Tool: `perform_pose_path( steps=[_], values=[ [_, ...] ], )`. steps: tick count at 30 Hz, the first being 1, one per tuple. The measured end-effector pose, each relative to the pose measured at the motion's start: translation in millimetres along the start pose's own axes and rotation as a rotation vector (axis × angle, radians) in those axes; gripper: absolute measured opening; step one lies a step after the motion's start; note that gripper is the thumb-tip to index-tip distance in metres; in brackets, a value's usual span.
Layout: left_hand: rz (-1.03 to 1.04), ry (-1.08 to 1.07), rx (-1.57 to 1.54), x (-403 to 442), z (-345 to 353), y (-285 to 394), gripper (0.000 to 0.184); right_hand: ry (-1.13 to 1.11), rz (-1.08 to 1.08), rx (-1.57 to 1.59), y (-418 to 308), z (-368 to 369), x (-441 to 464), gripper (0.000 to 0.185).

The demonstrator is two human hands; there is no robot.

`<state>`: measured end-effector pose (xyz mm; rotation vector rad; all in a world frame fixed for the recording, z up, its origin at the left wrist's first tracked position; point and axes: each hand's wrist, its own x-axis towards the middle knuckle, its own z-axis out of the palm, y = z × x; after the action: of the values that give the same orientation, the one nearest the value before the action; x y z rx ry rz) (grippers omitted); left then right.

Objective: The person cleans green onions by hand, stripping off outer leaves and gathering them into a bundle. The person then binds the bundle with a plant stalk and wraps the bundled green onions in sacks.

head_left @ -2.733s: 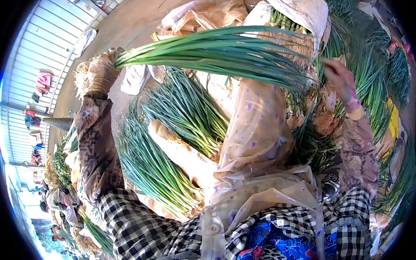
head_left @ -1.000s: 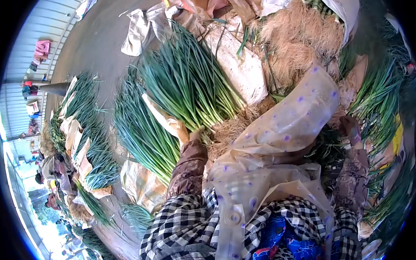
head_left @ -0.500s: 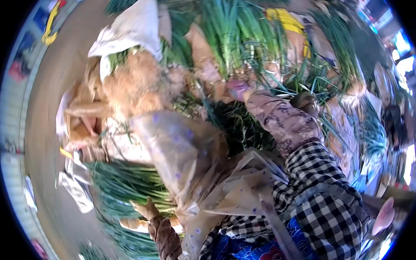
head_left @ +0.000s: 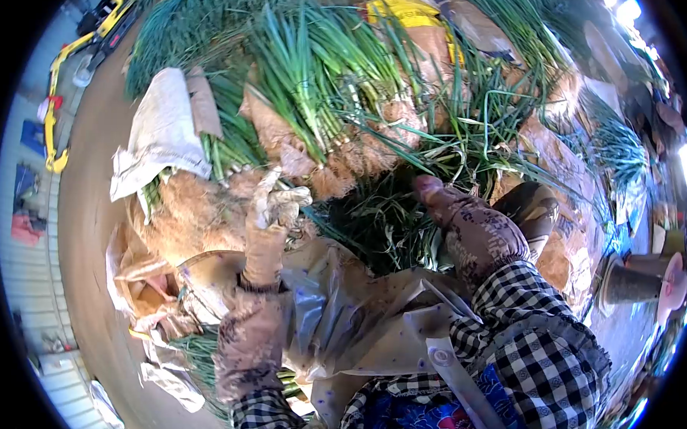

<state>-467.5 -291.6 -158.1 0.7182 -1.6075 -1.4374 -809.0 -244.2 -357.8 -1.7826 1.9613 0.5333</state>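
My left hand [head_left: 278,205], in a stained pale glove, is raised in front of the green onions with fingers apart and nothing in them. Behind its fingertips lie the rooty ends of the onions. My right hand [head_left: 429,190], in a pinkish glove, hangs over a dark heap of loose leaves [head_left: 381,223]; its fingers are mostly hidden. Beyond both hands, a bunch of green onions [head_left: 307,77] lies with its white ends and tangled roots [head_left: 368,151] toward me. A clear plastic apron [head_left: 333,297] covers my lap.
A white sack [head_left: 165,121] covers onions at the left. Brown paper-like wrapping [head_left: 140,283] lies below it. More onions [head_left: 202,357] are beside my left sleeve. A yellow bag [head_left: 403,11] is at the back, and a spool-shaped stool [head_left: 636,281] stands at the right.
My left hand has come up and forward from beside the lower onions. My right hand has drawn back from the bunch's root ends toward the leaf heap. The view has shifted.
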Motion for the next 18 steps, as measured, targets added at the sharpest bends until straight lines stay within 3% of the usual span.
perform_pose_path(
  steps=[4,6,7,8,9,11,12,13,16,18],
  values=[
    [-0.492,-0.077,-0.406,40.3,-2.0,-48.3,0.039,0.187,-0.063,0.191,14.0,-53.3,26.0,0.026],
    [-0.641,-0.134,-0.655,55.5,-19.9,-113.5,0.038,0.599,-0.016,0.477,28.1,-62.9,46.1,0.025],
    [-0.723,-0.021,-0.602,64.3,-9.2,-113.9,0.038,0.864,-0.026,0.631,33.1,-65.8,54.8,0.023],
    [-0.803,0.096,-0.551,73.2,1.9,-113.6,0.037,0.943,0.046,0.686,40.6,-72.4,61.6,0.024],
    [-0.762,-0.015,-0.521,78.1,11.8,-109.6,0.040,1.017,0.112,0.745,44.8,-81.8,67.9,0.024],
    [-0.667,-0.218,-0.437,86.8,16.6,-107.9,0.045,0.883,-0.160,2.521,55.5,-92.6,105.8,0.033],
    [-0.681,-0.249,-0.474,90.7,17.7,-108.1,0.044,0.804,-0.128,2.567,60.1,-99.3,113.8,0.044],
    [-0.691,-0.227,-0.462,91.9,17.9,-107.8,0.037,0.743,-0.073,2.418,59.3,-97.8,118.1,0.055],
    [-0.721,-0.175,-0.440,98.8,13.5,-116.9,0.035,0.682,0.243,1.228,34.6,-103.1,114.0,0.092],
    [-0.744,-0.152,-0.429,100.6,17.0,-123.5,0.034,0.597,0.482,0.842,6.3,-116.7,94.2,0.107]
  ],
)
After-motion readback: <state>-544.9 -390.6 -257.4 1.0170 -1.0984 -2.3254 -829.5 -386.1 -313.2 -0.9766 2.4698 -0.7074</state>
